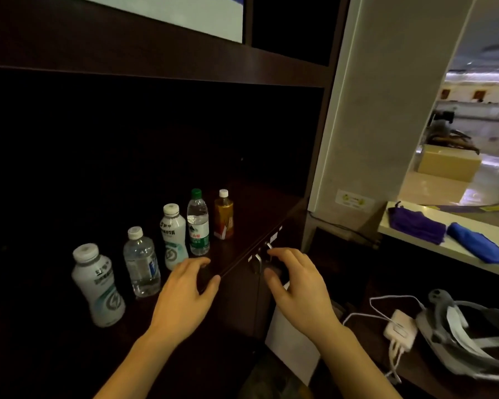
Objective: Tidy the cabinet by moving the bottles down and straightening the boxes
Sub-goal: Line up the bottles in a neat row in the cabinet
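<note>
Five bottles (167,249) stand in a row on the dark shelf (242,214), left of centre in the frame. None is held, so the moving-down step looks barely begun. Both hands sit low centre at the cabinet doors (242,298): the left hand (185,295) loosely curled over the shelf edge, the right hand (297,286) half open, fingers by the metal handles (260,262), gripping nothing I can make out. Next, probably, pulling the doors open.

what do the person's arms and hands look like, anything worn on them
Both are bare: the left hand and right hand carry no gloves, rings or watch that can be seen, and both forearms are uncovered to the bottom edge of the view, with no sleeves showing.
</note>
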